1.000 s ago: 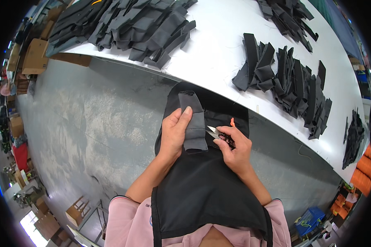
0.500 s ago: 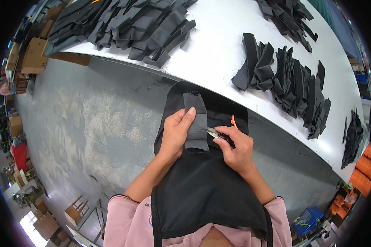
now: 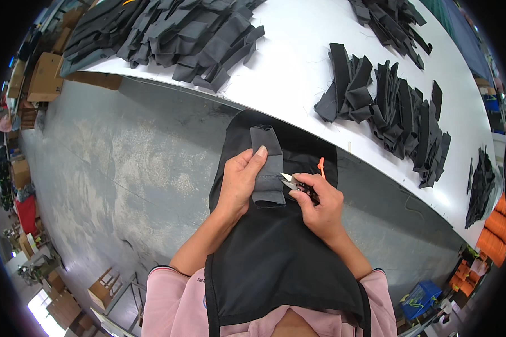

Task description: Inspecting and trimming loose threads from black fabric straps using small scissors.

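Observation:
A dark grey strip of fabric (image 3: pixel 270 160) with a stitched seam across it lies over the black apron (image 3: pixel 287 264) on my lap. My left hand (image 3: pixel 243 175) pinches its left edge, thumb on top, fingers tucked underneath. In my right hand (image 3: pixel 322 203) are small thread snips (image 3: pixel 290 181), black-handled with metal blades. The blades stand apart, their tips at the strip's right edge near the seam. An orange loop (image 3: pixel 321 165) sticks up by the right hand's fingers; where it is fastened is hidden.
A white table (image 3: pixel 298 62) curves across ahead of me. Grey fabric pieces (image 3: pixel 191 42) are heaped at its left, and more dark strips (image 3: pixel 388 106) lie at its right. Cardboard boxes (image 3: pixel 45 78) stand far left. A blue basket (image 3: pixel 421 297) and orange rolls (image 3: pixel 495 230) are at right.
The snips' blades have spread apart, and their tips have shifted slightly at the strip's edge. My left hand keeps its hold on the strip.

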### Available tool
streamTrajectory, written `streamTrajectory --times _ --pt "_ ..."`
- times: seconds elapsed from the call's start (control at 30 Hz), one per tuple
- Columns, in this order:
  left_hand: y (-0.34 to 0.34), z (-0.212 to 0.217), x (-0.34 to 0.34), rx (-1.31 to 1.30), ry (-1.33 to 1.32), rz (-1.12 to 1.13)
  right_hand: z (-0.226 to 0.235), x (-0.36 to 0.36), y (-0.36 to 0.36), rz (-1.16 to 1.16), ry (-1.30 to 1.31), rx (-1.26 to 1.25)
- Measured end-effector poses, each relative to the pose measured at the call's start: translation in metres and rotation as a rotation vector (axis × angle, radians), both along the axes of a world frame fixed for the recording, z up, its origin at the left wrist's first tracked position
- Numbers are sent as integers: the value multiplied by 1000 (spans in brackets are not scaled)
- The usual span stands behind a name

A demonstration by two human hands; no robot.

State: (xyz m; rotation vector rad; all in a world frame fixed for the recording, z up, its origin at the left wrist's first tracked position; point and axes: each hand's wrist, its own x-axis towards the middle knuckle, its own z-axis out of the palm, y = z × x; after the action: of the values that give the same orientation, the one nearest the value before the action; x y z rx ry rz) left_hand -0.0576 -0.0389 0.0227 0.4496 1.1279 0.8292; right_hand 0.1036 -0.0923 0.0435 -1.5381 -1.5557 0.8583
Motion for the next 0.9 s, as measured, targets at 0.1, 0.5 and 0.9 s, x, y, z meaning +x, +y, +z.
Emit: streamTrajectory --times 0.1,0.5,0.9 --pt "1 4 3 -7 0 5 -6 3 1 38 -171 176" --pt "-3 -14 -2 299 267 -27 5 16 11 137 -123 4" --pt "1 -17 -3 135 138 -70 2 9 8 140 -291 242"
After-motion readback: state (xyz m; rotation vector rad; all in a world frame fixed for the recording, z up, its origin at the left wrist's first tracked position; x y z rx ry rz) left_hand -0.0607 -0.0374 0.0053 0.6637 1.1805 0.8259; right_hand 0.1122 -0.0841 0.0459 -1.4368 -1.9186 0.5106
